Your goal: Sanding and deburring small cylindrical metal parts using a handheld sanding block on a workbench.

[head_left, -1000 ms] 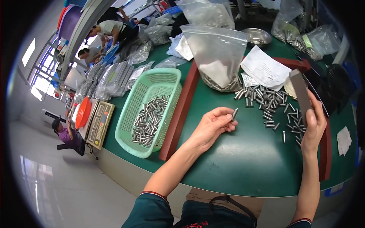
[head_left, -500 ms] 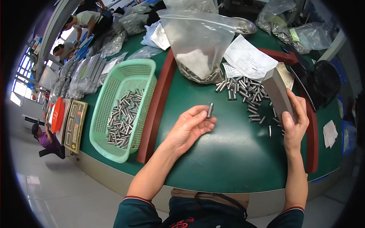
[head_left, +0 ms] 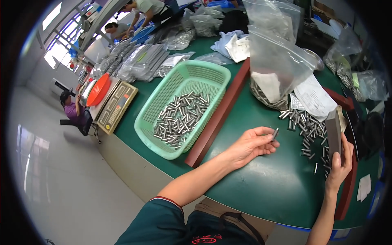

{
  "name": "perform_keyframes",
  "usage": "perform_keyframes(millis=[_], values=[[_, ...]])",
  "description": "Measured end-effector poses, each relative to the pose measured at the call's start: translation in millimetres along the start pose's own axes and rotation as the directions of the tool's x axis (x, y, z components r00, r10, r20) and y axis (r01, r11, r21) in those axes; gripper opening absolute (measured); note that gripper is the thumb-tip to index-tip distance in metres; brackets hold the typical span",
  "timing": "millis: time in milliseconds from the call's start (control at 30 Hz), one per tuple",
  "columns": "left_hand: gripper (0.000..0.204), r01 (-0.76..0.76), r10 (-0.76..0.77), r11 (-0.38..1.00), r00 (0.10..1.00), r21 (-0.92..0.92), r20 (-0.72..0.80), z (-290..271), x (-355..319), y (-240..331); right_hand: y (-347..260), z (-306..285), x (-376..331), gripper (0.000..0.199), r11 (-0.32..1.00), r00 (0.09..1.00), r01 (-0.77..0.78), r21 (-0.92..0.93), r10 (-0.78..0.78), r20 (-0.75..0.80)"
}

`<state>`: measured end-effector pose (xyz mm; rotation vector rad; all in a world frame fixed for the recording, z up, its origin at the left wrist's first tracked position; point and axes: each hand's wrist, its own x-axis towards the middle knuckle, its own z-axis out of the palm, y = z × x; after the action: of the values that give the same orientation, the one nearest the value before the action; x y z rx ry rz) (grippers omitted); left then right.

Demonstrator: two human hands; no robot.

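Note:
My left hand (head_left: 250, 148) is above the green table (head_left: 261, 183), thumb and fingers pinching one small metal pin (head_left: 275, 134) that stands nearly upright. My right hand (head_left: 341, 165) grips a long dark grey rectangular block (head_left: 334, 134), tilted up over the right part of a heap of similar pins (head_left: 311, 128). One loose pin (head_left: 315, 168) lies apart at the near side of that heap. Left of my left hand, a pale green plastic basket (head_left: 143, 136) holds many more pins.
Red-brown bars (head_left: 220, 116) border the work area on the left and right. Behind the heap are a clear bag of parts (head_left: 273, 61) and a paper sheet (head_left: 312, 96). Left of the basket stands a scale (head_left: 118, 108) with an orange bowl (head_left: 99, 90). Other people work beyond.
My view has turned left, so the table and hands appear farther right. Both hands keep hold of the same pin and block, with little movement relative to the table.

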<state>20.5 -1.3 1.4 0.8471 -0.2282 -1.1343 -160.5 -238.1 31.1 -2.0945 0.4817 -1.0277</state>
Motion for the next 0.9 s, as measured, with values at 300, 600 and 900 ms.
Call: perform_keyframes(millis=[300, 600, 900], values=[[0.024, -0.008, 0.011, 0.995, 0.999, 0.104, -0.032, -0.2, -3.1, 3.6, 6.7, 8.4, 0.1, 0.054, 0.999, 1.000, -0.021, 0.026, 0.020, 0.024], [0.024, -0.021, 0.024, 0.992, 0.999, 0.124, -0.028, 1.3, -3.0, 2.2, 6.9, 8.4, 1.1, 0.053, 0.999, 0.999, -0.028, 0.026, 0.028, 0.022], [0.026, -0.007, 0.008, 0.994, 1.000, 0.112, -0.013, 3.3, -1.6, 0.4, 5.2, 4.1, -1.7, 0.053, 1.000, 1.000, -0.007, 0.002, 0.007, 0.006]])
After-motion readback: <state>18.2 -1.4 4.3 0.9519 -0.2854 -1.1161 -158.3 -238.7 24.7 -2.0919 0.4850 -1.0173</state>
